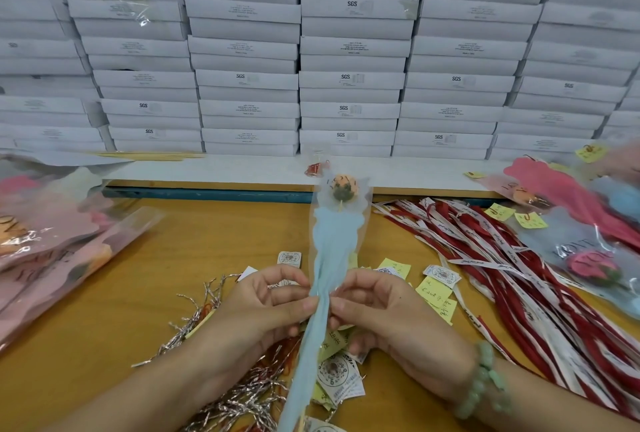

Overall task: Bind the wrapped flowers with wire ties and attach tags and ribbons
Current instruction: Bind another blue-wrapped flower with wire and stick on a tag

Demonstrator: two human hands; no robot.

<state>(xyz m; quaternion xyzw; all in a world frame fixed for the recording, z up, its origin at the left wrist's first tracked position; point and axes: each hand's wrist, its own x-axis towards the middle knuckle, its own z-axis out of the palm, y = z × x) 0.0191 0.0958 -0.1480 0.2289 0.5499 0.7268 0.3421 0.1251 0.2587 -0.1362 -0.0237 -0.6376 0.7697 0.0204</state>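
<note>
Wrapped flower (334,241) in pale blue paper and a clear sleeve, slanting up and away over the wooden surface (207,241), orange bloom at the far end, stem end toward the lower edge. Pinched at its narrow waist from both sides: left grip (266,303) with thumb and curled fingers on the left flank, right grip (377,310) with fingertips pressed on the right flank, nearly meeting across the wrap. Bloom well beyond both, tail running down between the wrists. Silver wire ties (242,393) heaped under the left wrist; printed tags (341,379) beneath the wrap; red and white ribbons (502,276) strewn to the right. Green bead bracelet (485,379) on the right wrist. White boxes (346,51) stacked behind.
</note>
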